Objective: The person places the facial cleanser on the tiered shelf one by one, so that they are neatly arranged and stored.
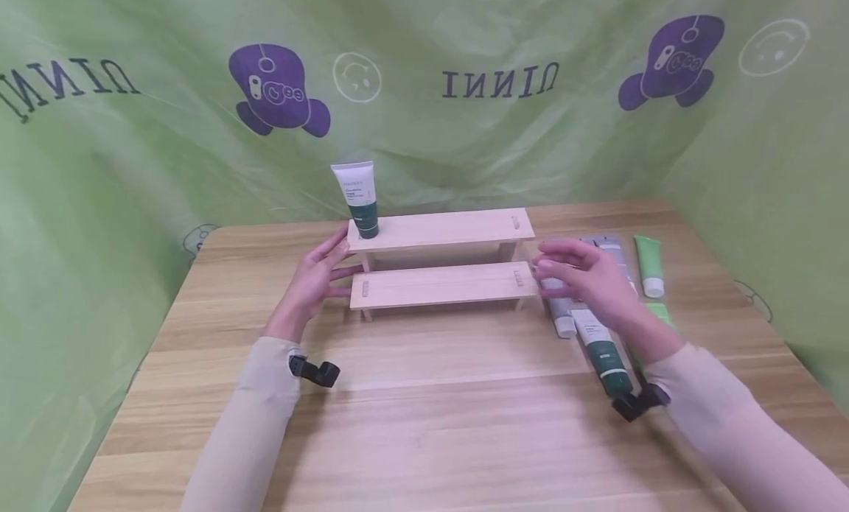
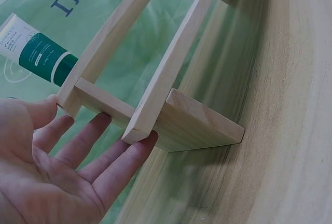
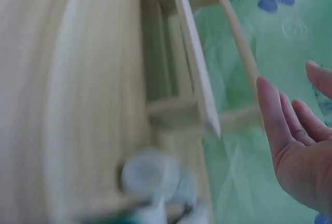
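A two-tier wooden stand (image 1: 441,285) sits on the table. A white and dark green squeeze tube (image 1: 358,201) stands cap down at the left end of its upper tier. My left hand (image 1: 310,282) is at the stand's left end. In the left wrist view, the thumb and fairly straight fingers (image 2: 123,163) touch the ends of the boards without wrapping round them. Off the stand's right end is my right hand (image 1: 593,282), its fingers loosely bent. The right wrist view shows that hand (image 3: 303,154) holding nothing.
Several tubes lie at the right, partly hidden by the right hand and forearm: a white and green tube (image 1: 603,357), a grey tube (image 1: 564,324) and a light green tube (image 1: 650,265). Behind the table (image 1: 411,438) hangs a green printed cloth (image 1: 424,144).
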Motion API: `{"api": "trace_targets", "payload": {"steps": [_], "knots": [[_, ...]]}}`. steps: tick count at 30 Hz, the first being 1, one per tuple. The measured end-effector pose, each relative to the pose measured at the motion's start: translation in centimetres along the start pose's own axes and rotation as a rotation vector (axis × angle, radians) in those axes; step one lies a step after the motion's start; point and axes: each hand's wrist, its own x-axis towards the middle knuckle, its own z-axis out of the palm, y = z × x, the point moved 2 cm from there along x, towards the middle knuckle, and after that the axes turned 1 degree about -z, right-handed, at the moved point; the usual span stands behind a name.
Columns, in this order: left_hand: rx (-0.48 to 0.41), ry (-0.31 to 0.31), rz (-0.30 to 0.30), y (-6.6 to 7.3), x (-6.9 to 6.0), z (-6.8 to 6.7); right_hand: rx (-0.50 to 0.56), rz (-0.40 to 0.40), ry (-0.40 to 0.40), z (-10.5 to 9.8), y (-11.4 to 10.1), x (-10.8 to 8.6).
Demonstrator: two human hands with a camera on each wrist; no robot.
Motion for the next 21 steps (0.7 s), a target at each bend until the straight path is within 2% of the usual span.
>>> {"api": "trace_targets", "payload": {"steps": [4,10,16,21], "knots": [[-0.008,-0.005,0.005,-0.1,0.0,-0.1,-0.022,0.053,0.023,-3.0,1.2,-2.2],[-0.011,-0.009,0.007,-0.2,0.0,-0.1,-0.119,0.132,0.033,-6.8,2.9,-5.8],[-0.008,-0.001,0.004,-0.2,0.1,-0.1,0.038,0.106,-0.05,-10.4,4.1,-8.6],[-0.009,0.007,-0.002,-0.2,0.2,-0.1,0.086,0.086,-0.147,-13.5,4.8,-10.3]]}}
